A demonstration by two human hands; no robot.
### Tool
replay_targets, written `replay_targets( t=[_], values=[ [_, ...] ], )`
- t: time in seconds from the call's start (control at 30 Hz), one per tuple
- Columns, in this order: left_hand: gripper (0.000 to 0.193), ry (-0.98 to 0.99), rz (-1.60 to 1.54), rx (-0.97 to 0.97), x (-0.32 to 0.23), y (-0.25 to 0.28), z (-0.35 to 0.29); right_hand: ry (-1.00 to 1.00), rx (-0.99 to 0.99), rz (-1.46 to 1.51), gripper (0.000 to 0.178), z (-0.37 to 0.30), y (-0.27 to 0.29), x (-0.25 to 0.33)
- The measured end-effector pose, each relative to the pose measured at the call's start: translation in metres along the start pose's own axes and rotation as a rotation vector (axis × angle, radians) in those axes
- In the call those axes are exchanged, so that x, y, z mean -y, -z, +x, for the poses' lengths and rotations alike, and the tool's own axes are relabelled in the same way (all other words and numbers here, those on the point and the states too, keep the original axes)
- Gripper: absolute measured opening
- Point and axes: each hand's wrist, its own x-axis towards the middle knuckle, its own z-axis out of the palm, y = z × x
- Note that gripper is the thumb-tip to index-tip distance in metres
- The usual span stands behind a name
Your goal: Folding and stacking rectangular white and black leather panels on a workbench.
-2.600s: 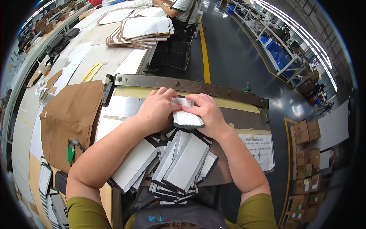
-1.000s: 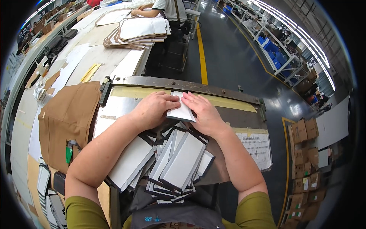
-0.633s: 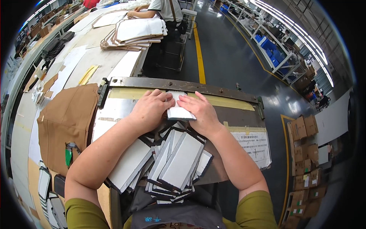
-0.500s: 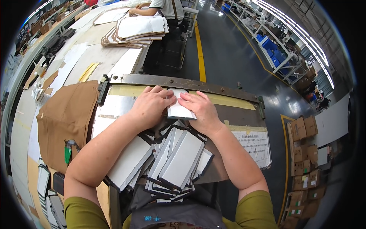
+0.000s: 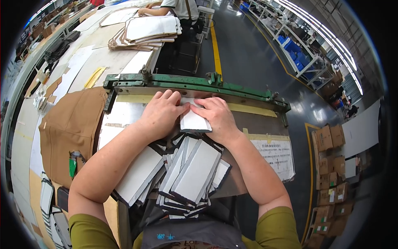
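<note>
A white rectangular panel with a dark lower edge (image 5: 195, 122) lies flat on the metal machine bed, its far end up against a green metal bar (image 5: 178, 82). My left hand (image 5: 165, 111) grips its left side with bent fingers, the thumb on top. My right hand (image 5: 215, 115) presses the right side, its thumb and fingers close to the left thumb. The panel's far end is partly hidden by my fingers. Nearer to me lies a loose pile of similar white panels with dark edges (image 5: 197, 170), and more of them (image 5: 139, 174) are under my left forearm.
A brown fabric piece (image 5: 70, 133) lies left of the machine. On the long table (image 5: 89, 62) sits a stack of white and brown sheets (image 5: 145, 31), with another person (image 5: 178, 10) beside it. A printed sheet (image 5: 271, 159) is taped at right; cardboard boxes (image 5: 329, 145) stand beyond.
The green bar has come into view across the machine's far edge, over where a bare metal strip showed. My hands and the panel have shifted only slightly; the right fingers are bent more.
</note>
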Motion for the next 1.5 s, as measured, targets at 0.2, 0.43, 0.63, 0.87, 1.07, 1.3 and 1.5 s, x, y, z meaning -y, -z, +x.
replay_targets(
  t=[0.2,0.43,0.63,0.87,1.07,1.3,1.5],
  values=[
    [0.035,-0.048,-0.170,0.057,0.009,-0.002,0.009,-0.028,0.021,0.109,0.037,-0.004,0.012,-0.016],
    [0.036,0.241,-0.657,0.046,0.035,0.038,0.015,0.044,0.023,0.224,0.035,-0.012,0.075,0.030],
    [0.032,0.319,-0.522,0.198,0.032,0.099,0.009,0.048,0.283,0.142,0.042,-0.087,0.094,0.072],
    [0.028,0.433,-0.258,0.258,0.011,0.118,-0.099,-0.365,0.115,0.358,0.057,-0.110,0.087,0.108],
    [0.024,0.026,-0.466,0.076,-0.046,0.083,-0.084,-0.164,0.012,0.219,0.058,-0.077,0.065,0.096],
    [0.032,0.052,-0.186,0.071,-0.098,0.045,-0.061,-0.455,0.210,0.648,0.055,-0.036,0.043,0.040],
    [0.042,0.036,-0.204,0.056,-0.098,0.047,-0.060,-0.498,0.430,0.622,0.042,-0.012,0.052,0.014]
  ],
)
